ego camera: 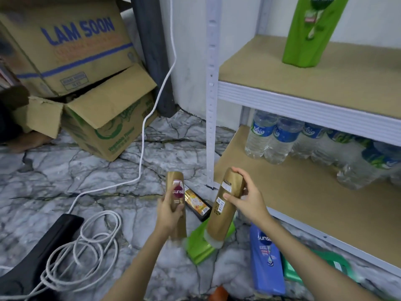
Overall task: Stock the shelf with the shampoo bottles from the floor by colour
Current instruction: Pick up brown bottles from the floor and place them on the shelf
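My left hand grips a gold shampoo bottle with its label facing me, held above the floor. My right hand grips a second gold bottle, back label towards me, cap end down. On the marble floor below lie a light green bottle, a blue bottle, a black and gold bottle, a darker green bottle and something orange at the bottom edge. One green bottle stands on the upper shelf board.
Packed water bottles fill the back of the lower shelf board. A white shelf post stands between floor and shelf. Cardboard boxes sit at left; a coiled white cable and a black object lie on the floor.
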### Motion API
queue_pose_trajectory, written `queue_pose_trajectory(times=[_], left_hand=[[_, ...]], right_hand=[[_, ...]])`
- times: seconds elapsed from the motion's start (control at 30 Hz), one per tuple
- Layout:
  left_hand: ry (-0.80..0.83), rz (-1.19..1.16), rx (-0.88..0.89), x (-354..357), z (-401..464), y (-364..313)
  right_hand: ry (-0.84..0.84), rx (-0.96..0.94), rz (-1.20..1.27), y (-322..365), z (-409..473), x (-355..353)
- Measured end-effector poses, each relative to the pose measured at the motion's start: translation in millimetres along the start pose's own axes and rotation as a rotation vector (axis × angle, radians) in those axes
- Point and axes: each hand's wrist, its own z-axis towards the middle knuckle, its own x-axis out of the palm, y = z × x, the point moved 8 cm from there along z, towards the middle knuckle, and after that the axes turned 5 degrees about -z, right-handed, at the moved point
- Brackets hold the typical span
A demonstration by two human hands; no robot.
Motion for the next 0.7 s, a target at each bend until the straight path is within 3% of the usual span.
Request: queue_pose_trajectory(times=[0.3, 0.5, 0.7], left_hand=[[-0.062, -0.066, 0.15, -33, -52, -204], [-0.099, -0.001, 0.332, -71, -80, -350], [-0.115, -0.049, 0.516, -126, -107, -517]], right_hand=[[-0.045, -0.033, -0.139, 156, -7, -77], [-0.174, -0.069, -0.25, 275, -17, -157], [-0.166, -0.101, -0.29, 422, -22, -240]])
